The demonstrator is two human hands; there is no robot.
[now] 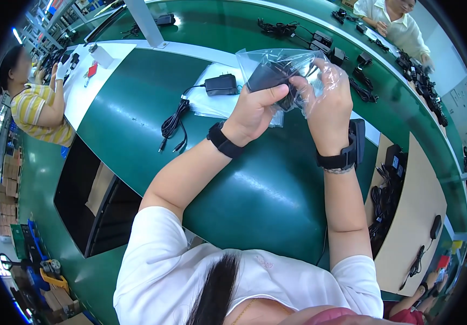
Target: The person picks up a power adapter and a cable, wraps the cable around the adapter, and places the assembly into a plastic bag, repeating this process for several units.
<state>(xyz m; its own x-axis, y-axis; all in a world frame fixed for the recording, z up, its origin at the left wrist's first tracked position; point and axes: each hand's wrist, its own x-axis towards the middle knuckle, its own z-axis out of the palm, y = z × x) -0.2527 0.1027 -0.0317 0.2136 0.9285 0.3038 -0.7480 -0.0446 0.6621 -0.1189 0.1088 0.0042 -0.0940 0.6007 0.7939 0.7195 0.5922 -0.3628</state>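
Note:
A black power adapter (266, 76) with its coiled cable is inside a clear plastic bag (248, 58), held up over the green table. My left hand (252, 112) is closed around the adapter through the bag, thumb on top. My right hand (328, 100) pinches the bag's right side near the cable, its fingers partly behind the crinkled plastic. Just left of the bag, another power adapter (221, 85) lies on a stack of flat clear bags (209, 105). Its tied black cable (174, 120) stretches onto the table.
A cardboard box (415, 216) with black adapters and cables (387, 181) stands at my right. A black bin (84, 195) is at the left. Beyond the table runs a green belt (211, 24) carrying adapters (322, 40). Co-workers sit at far left, far right and lower right.

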